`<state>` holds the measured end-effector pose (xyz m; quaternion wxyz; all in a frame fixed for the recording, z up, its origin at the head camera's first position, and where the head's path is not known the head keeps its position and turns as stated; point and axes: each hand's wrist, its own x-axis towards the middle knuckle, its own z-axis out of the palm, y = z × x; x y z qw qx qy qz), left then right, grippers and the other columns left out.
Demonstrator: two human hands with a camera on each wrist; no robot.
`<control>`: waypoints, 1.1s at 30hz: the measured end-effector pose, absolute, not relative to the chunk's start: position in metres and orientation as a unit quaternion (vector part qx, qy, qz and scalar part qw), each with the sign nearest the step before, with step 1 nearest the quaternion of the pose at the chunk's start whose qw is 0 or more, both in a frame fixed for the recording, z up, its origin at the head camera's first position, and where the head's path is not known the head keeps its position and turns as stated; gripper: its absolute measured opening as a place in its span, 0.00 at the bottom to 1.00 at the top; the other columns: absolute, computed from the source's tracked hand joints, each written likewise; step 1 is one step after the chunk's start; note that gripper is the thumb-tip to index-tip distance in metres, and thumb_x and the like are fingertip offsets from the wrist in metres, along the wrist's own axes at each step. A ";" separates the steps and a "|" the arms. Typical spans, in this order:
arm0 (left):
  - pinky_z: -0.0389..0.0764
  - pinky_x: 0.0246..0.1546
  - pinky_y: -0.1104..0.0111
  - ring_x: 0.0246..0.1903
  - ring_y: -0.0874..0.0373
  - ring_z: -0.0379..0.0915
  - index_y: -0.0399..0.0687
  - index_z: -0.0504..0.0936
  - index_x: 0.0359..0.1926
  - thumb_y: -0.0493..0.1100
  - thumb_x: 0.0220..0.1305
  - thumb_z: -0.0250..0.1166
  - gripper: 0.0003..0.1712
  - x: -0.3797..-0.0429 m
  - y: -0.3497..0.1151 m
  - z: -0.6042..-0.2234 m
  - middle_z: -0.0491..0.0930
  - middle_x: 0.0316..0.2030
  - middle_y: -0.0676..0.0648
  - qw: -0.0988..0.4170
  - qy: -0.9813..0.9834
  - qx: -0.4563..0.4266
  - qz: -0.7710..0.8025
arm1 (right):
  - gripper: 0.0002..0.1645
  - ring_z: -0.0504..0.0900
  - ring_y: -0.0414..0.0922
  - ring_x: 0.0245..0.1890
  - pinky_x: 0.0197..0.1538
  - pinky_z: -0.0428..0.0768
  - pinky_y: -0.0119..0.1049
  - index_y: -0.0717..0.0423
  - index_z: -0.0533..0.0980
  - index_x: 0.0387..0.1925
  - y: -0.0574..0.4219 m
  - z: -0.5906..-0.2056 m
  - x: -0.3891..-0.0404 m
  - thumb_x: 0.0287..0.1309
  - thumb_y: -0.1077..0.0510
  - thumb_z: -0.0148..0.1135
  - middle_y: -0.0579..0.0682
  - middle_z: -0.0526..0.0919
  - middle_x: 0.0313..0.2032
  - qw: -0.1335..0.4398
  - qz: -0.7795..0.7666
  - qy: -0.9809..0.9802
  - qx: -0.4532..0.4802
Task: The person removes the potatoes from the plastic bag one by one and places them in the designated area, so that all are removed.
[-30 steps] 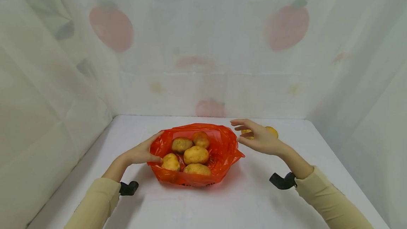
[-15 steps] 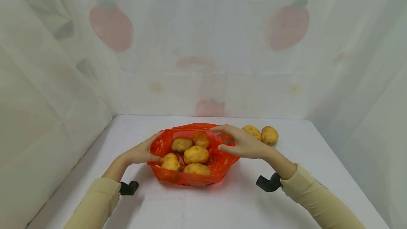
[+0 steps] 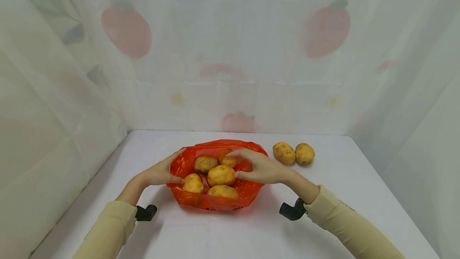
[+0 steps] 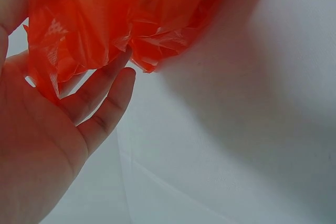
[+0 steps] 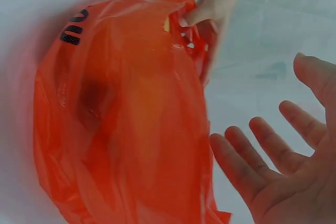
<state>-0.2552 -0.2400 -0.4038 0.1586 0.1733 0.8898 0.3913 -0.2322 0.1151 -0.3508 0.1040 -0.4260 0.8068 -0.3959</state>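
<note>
A thin red plastic bag (image 3: 255, 187) lies wide-mouthed on the white table, several potatoes (image 3: 221, 175) visible inside it. At its left rim my left hand (image 3: 160, 172) holds the plastic; in the left wrist view the bag's crumpled side (image 4: 142, 19) lies against the fingers (image 4: 102, 85). My right hand (image 3: 264, 168) hovers over the bag's right side, fingers spread and nothing held. The right wrist view has its fingers (image 5: 268, 145) apart from each other beside the bag's side wall (image 5: 131, 124). Part of the rearmost potato is hidden behind the right fingertips.
Two more potatoes, a left one (image 3: 284, 153) and a right one (image 3: 304, 154), sit side by side on the table (image 3: 215, 235) at the back right. White printed sheeting (image 3: 230, 107) rises at the back and both sides.
My right hand has moved left, from in front of the two loose potatoes to over the bag, uncovering those potatoes. The left hand and the bag have stayed put.
</note>
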 end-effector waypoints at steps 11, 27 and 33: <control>0.67 0.56 0.45 0.65 0.39 0.49 0.57 0.42 0.72 0.45 0.48 0.71 0.58 -0.255 -0.239 -0.404 0.44 0.71 0.42 0.158 0.891 0.176 0.386 | 0.31 0.74 0.48 0.52 0.49 0.77 0.32 0.50 0.64 0.62 0.109 -0.369 -0.236 0.57 0.52 0.61 0.50 0.70 0.58 0.128 -0.357 0.824 -0.421; 0.72 0.53 0.48 0.64 0.39 0.52 0.56 0.43 0.72 0.43 0.47 0.71 0.58 -0.254 -0.239 -0.405 0.48 0.70 0.42 0.165 0.885 0.173 0.400 | 0.29 0.77 0.47 0.46 0.52 0.77 0.39 0.55 0.66 0.59 0.102 -0.395 -0.239 0.58 0.50 0.59 0.50 0.73 0.55 0.152 -0.322 0.839 -0.412; 0.71 0.53 0.48 0.64 0.39 0.51 0.57 0.43 0.72 0.44 0.47 0.71 0.58 -0.255 -0.239 -0.407 0.48 0.70 0.41 0.163 0.887 0.170 0.397 | 0.27 0.76 0.45 0.46 0.51 0.77 0.37 0.52 0.67 0.59 0.099 -0.402 -0.238 0.58 0.50 0.59 0.48 0.76 0.51 0.169 -0.310 0.839 -0.413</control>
